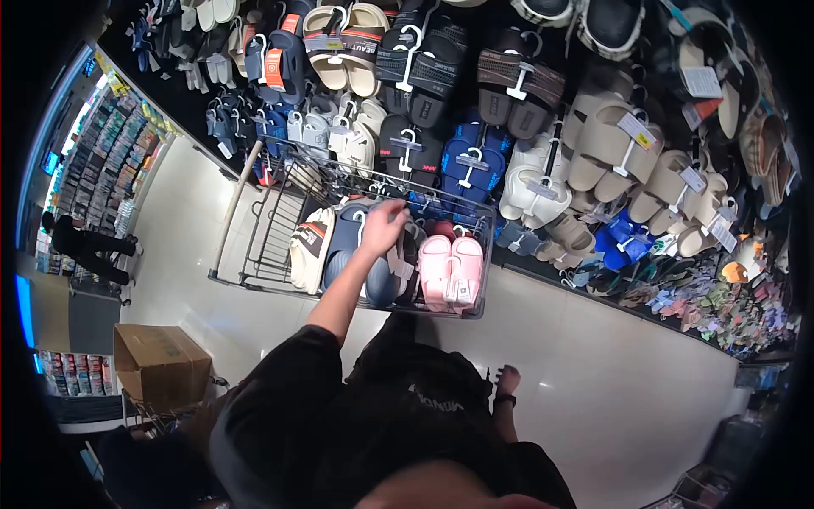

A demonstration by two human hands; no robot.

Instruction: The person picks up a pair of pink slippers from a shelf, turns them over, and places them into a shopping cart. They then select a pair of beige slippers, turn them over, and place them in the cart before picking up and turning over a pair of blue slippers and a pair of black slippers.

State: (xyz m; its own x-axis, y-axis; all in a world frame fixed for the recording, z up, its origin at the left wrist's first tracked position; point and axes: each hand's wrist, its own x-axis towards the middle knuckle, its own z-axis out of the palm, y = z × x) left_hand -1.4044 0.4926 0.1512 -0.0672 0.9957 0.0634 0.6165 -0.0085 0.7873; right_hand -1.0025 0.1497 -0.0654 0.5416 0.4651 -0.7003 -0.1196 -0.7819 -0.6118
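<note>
My left hand [387, 227] reaches over the metal shopping cart [254, 270], its fingers bent downward above dark slippers. What the fingertips hold, if anything, is hidden. Just left of the hand lies a pair of navy slippers [346, 246] with a white hanger, partly covered by my forearm. Cream slides [310, 250] with a dark striped strap are at the cart's left end. Pink slides [450, 270] with a white tag lie at its right end. Down beside my body hangs my right hand [507, 380], loosely open, with a dark band at the wrist.
A display wall of hanging slippers, including blue ones [474, 165] and beige ones [612, 140], runs behind the cart. Pale floor [593, 373] extends to the right. A cardboard box [161, 369] stands at the lower left. A person in dark clothes [89, 246] is farther left near shelves.
</note>
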